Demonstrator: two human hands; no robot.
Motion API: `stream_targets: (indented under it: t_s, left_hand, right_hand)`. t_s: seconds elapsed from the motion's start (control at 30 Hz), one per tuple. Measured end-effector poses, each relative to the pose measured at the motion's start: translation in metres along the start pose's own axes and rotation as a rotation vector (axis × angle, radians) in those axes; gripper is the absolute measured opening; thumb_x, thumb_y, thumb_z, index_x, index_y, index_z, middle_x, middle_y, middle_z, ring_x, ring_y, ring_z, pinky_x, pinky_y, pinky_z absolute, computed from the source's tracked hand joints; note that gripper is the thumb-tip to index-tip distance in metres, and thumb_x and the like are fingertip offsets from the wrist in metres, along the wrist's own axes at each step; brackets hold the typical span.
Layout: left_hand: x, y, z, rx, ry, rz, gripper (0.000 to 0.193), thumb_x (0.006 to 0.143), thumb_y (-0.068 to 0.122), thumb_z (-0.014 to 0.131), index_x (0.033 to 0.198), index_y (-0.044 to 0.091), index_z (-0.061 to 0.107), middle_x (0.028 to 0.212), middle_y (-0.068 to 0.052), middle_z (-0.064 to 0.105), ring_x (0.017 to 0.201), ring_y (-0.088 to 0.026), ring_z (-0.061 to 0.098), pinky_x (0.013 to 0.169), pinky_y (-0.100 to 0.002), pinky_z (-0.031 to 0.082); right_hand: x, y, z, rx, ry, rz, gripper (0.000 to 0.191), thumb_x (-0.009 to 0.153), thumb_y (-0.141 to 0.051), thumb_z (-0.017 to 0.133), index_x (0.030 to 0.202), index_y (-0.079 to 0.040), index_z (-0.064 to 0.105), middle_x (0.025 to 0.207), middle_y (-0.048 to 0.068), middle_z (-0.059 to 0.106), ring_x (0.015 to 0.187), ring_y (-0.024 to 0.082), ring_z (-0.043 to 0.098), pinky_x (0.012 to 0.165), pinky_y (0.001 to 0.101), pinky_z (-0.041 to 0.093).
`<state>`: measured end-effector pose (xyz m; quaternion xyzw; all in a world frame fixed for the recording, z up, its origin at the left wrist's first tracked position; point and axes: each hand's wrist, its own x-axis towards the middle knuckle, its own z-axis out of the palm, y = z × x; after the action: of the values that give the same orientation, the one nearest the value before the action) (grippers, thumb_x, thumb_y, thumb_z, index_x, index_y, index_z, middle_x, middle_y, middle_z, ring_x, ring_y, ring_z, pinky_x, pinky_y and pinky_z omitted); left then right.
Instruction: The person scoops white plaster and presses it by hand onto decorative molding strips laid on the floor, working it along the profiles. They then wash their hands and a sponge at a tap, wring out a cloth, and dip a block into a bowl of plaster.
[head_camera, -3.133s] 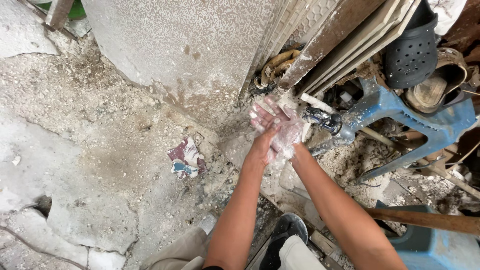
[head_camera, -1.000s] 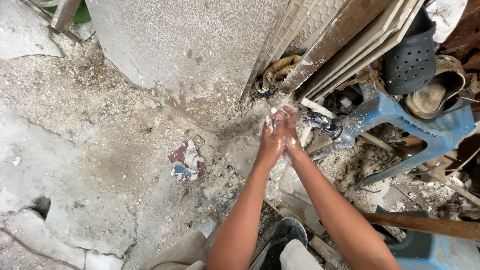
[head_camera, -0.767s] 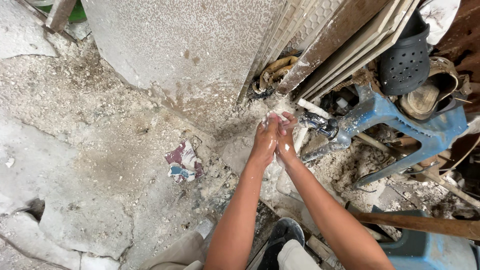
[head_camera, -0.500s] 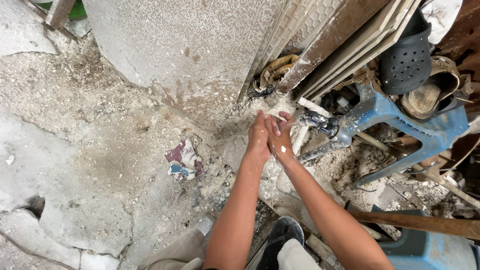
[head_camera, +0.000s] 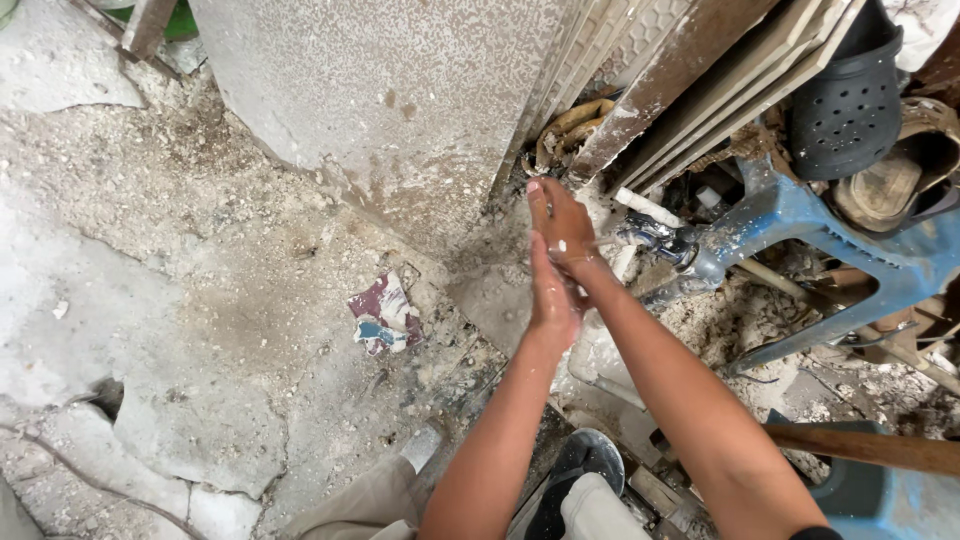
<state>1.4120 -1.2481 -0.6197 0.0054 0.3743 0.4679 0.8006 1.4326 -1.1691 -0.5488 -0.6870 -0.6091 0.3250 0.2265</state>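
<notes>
Both hands are pressed together at centre frame, the left hand (head_camera: 553, 295) flat against the right hand (head_camera: 562, 222), fingers pointing up the frame, pale residue on the skin. Just right of them a metal tap (head_camera: 660, 238) juts from a blue plastic chair (head_camera: 830, 225) lying on its side. A black perforated clog (head_camera: 845, 105) sits upper right. Leaning tiles (head_camera: 680, 80) stand above the hands, a grey slab (head_camera: 400, 100) beside them. A crumpled scrap (head_camera: 383, 315) lies on rubble left of centre.
</notes>
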Motion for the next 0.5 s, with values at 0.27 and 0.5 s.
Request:
stream_targets:
  t_s: [0.27, 0.5]
  left_hand:
    - [0.001, -0.024, 0.001, -0.138, -0.211, 0.112, 0.065, 0.094, 0.056, 0.070, 0.127, 0.003, 0.055, 0.117, -0.009, 0.066, 0.110, -0.023, 0.062, 0.095, -0.043, 0.055]
    - [0.015, -0.010, -0.001, -0.143, -0.117, 0.012, 0.086, 0.091, 0.071, 0.058, 0.135, -0.001, 0.044, 0.110, -0.013, 0.063, 0.099, -0.026, 0.066, 0.082, -0.048, 0.059]
  right_hand:
    - [0.003, -0.007, 0.001, -0.009, 0.071, -0.171, 0.055, 0.105, -0.049, 0.044, 0.123, -0.002, 0.066, 0.125, 0.027, 0.066, 0.116, 0.044, 0.062, 0.102, 0.0482, 0.047]
    - [-0.003, -0.010, -0.003, -0.039, 0.112, -0.126, 0.047, 0.103, -0.042, 0.048, 0.119, -0.003, 0.069, 0.119, 0.024, 0.069, 0.099, 0.040, 0.069, 0.089, 0.0484, 0.054]
